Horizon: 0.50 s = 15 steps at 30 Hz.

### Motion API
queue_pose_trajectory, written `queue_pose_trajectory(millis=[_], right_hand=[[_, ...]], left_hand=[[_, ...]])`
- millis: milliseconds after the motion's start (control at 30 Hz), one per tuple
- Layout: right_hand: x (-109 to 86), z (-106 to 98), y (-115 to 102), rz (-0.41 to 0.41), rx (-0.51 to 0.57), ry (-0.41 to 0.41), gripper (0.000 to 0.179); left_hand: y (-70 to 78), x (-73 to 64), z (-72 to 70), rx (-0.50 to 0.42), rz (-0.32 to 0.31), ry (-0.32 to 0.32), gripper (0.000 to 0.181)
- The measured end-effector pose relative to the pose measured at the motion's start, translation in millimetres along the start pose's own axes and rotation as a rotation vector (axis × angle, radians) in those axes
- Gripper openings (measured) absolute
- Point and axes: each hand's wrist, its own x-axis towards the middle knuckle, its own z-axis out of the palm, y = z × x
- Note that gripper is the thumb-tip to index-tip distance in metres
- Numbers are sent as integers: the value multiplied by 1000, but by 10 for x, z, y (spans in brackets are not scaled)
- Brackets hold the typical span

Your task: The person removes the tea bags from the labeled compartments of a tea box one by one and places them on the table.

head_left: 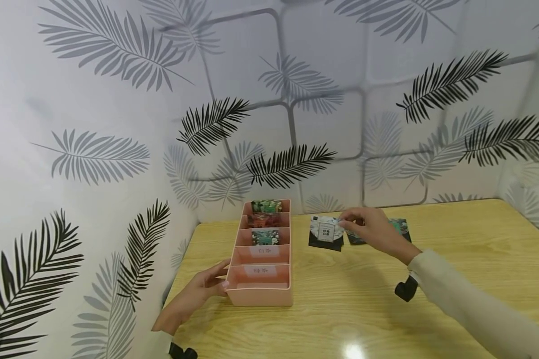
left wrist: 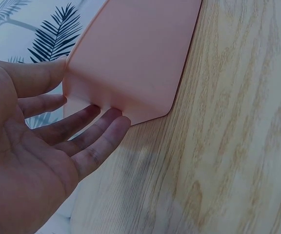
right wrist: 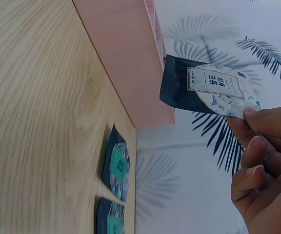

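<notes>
My right hand (head_left: 370, 227) pinches a tea sachet (right wrist: 209, 87) by one edge between thumb and fingers. This sachet has a white and blue patterned part with a printed label, and a dark end. At the left, my left hand (head_left: 202, 289) touches the near left corner of a long pink divided box (head_left: 260, 297). Seen from the left wrist, its thumb is at the rim and several fairly straight fingers (left wrist: 101, 141) rest against the wall. Two dark sachets with teal labels, one sachet (right wrist: 117, 165) and another sachet (right wrist: 112, 219), lie on the table beyond my right hand.
Rear box compartments hold a green sachet (head_left: 266, 206), a red sachet (head_left: 264, 220) and a teal-labelled sachet (head_left: 265, 238). White paper labels (head_left: 259, 271) mark the two nearest compartments. The wooden table (head_left: 341, 309) meets a leaf-patterned wall covering (head_left: 323, 134) close behind the box.
</notes>
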Motion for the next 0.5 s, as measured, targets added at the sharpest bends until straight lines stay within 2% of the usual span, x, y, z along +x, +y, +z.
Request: queue_pose_trajectory(millis=[200,500], right_hand=[[-119,-135,165,30,-51,10,19],[-308,-351,427,79,-139,27,25]], left_hand=[[9,-6,7,-3,-5,-6,63],[-6,-9,5,-7,22,-8,64]])
